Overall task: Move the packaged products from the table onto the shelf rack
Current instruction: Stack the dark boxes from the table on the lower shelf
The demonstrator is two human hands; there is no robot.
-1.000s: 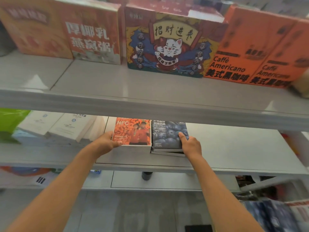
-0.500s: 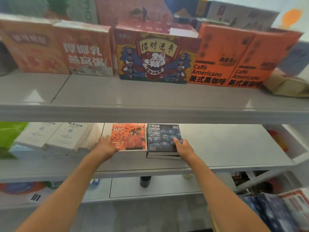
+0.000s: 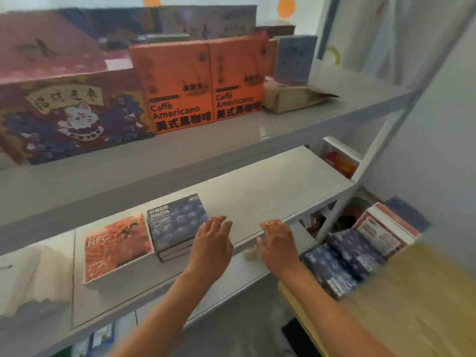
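Observation:
On the middle shelf (image 3: 270,181) of the grey rack lies an orange NFC box (image 3: 116,247), with a stack of dark blue blueberry boxes (image 3: 176,222) beside it on the right. My left hand (image 3: 212,243) hovers just right of that stack, fingers straight, holding nothing. A little further right, my right hand (image 3: 278,244) is over the shelf's front edge, also flat and empty. More blue blueberry boxes (image 3: 340,261) and red-and-white boxes (image 3: 383,228) lie on the yellow table (image 3: 412,305) at the lower right.
The upper shelf (image 3: 231,135) carries a cat-print carton (image 3: 72,117), two orange Caffe Americano boxes (image 3: 203,83) and a tan package (image 3: 291,96). White packages (image 3: 31,276) sit at the middle shelf's left end. A slanted rack post (image 3: 360,173) stands at the right.
Both hands have let go of the boxes on the shelf and drawn back to the right. The view has swung right, bringing the table and its boxes into sight.

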